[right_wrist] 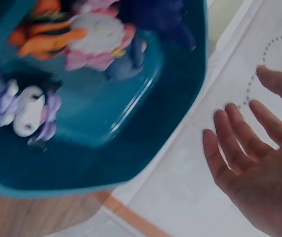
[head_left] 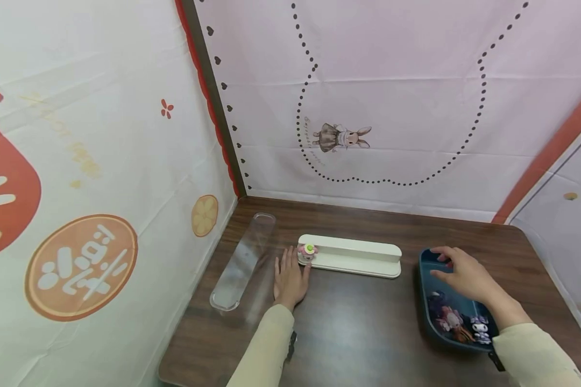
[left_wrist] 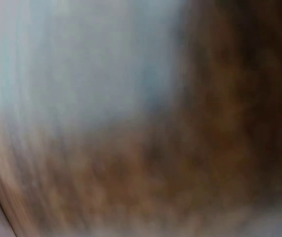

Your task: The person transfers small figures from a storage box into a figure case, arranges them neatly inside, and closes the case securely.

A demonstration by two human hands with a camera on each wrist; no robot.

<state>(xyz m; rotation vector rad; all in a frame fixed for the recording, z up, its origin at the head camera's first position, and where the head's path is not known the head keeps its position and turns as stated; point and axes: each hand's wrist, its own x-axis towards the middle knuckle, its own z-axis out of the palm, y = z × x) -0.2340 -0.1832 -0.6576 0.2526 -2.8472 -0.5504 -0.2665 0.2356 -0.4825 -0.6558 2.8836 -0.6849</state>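
My left hand (head_left: 290,278) lies flat on the table, fingers extended, beside the left end of a long white stepped holder (head_left: 353,257). On that end stands a small pink figurine (head_left: 307,251) with a green and white top. My right hand (head_left: 460,273) is over the far part of a dark blue bin (head_left: 428,306), fingers spread and nothing in them. Inside the bin lie several toy figures, among them a purple and white one (right_wrist: 32,111), a pink and white one (right_wrist: 99,37) and an orange striped one (right_wrist: 47,39). The left wrist view is too blurred to show the hand.
A long clear plastic cover (head_left: 242,263) lies left of my left hand. The brown wooden table (head_left: 348,333) is bordered by printed cloth walls (head_left: 392,107) at the back and sides.
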